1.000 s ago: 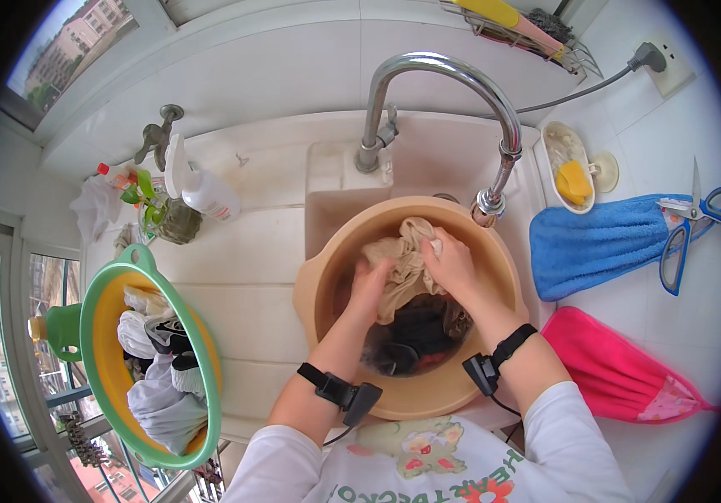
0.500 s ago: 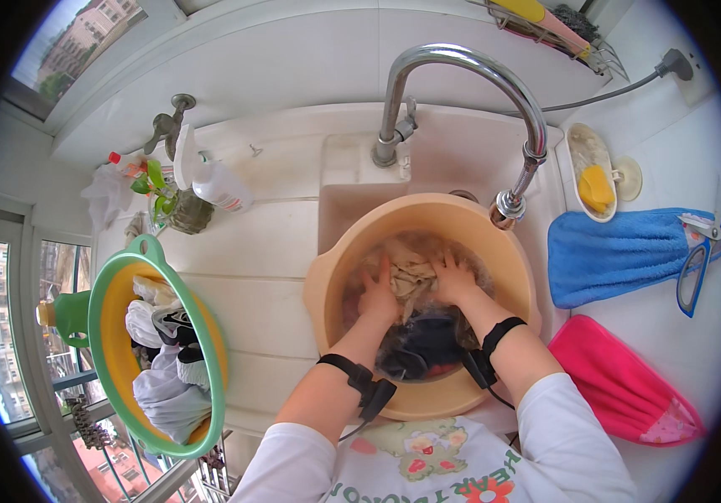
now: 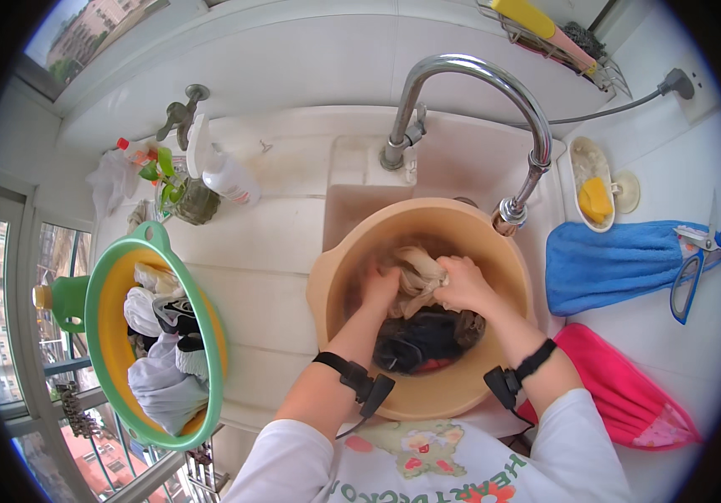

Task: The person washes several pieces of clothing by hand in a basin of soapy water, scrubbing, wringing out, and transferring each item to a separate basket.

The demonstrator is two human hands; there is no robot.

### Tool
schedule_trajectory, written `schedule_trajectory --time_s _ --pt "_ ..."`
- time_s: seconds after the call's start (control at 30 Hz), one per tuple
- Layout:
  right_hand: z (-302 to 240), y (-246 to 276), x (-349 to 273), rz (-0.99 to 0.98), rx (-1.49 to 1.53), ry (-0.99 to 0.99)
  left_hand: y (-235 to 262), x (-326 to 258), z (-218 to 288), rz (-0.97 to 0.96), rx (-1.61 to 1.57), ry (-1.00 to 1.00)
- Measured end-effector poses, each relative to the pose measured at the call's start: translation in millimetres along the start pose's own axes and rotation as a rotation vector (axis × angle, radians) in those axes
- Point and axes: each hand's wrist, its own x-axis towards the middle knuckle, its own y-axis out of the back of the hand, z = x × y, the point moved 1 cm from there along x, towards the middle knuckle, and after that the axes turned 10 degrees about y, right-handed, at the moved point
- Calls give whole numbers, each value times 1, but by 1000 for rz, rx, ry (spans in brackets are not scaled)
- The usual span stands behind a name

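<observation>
Over a peach plastic basin set in the sink, both hands grip one wet beige cloth garment, bunched up between them. My left hand has its fingers closed on the left side of it, slightly blurred. My right hand pinches the right side, thumb and fingers curled round the fabric. Below them a dark navy garment lies in the murky water, with a brownish piece by its right end and a bit of red under it. The garment's exact kind does not show.
A curved chrome faucet arches over the basin's far right. Left stands a green-rimmed yellow basin of white and dark laundry. A spray bottle and potted plant stand back left; blue and pink towels and scissors hang right.
My hands went from spread fingers pressing the beige garment down in the water to closed grips that lift and bunch it. The right forearm shifted a little to the right.
</observation>
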Motion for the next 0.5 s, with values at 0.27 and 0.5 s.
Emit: schedule_trajectory --time_s 0.27,0.5 --pt "-94 87 -59 378 372 608 28 -64 82 -956 -827 307" --pt "-105 43 -61 701 281 575 39 -86 96 -1149 -1100 448"
